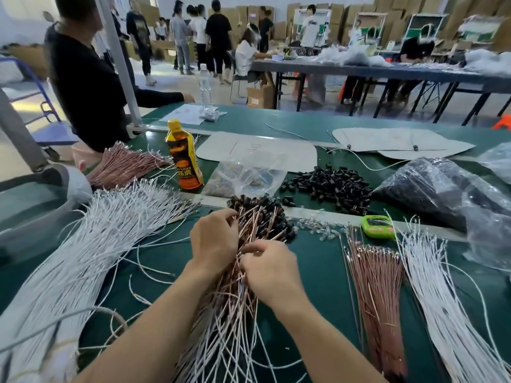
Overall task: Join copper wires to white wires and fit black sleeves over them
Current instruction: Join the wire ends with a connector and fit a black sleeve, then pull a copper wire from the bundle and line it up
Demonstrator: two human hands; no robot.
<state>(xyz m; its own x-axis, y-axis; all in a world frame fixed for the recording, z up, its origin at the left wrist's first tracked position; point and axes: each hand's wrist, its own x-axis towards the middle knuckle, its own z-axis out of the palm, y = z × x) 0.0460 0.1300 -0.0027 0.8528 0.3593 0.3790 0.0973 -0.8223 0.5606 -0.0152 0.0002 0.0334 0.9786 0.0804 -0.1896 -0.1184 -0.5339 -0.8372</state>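
A bundle of joined copper and white wires (237, 294) with black sleeves (265, 214) on their far ends lies in front of me on the green table (318, 275). My left hand (214, 240) presses on the bundle's left side, fingers gripping copper strands near the sleeved ends. My right hand (272, 268) pinches strands in the bundle's middle. A large fan of white wires (91, 244) spreads at the left. Loose copper wires (380, 288) and more white wires (439, 294) lie at the right. Loose black sleeves (329, 186) are heaped beyond the bundle.
An orange drink bottle (184, 161) stands at the back left beside another copper bundle (124, 167). Clear plastic bags (246, 175), a bag of black parts (431, 189) and a green tool (377, 226) lie nearby. A person in black (85, 81) sits at the left.
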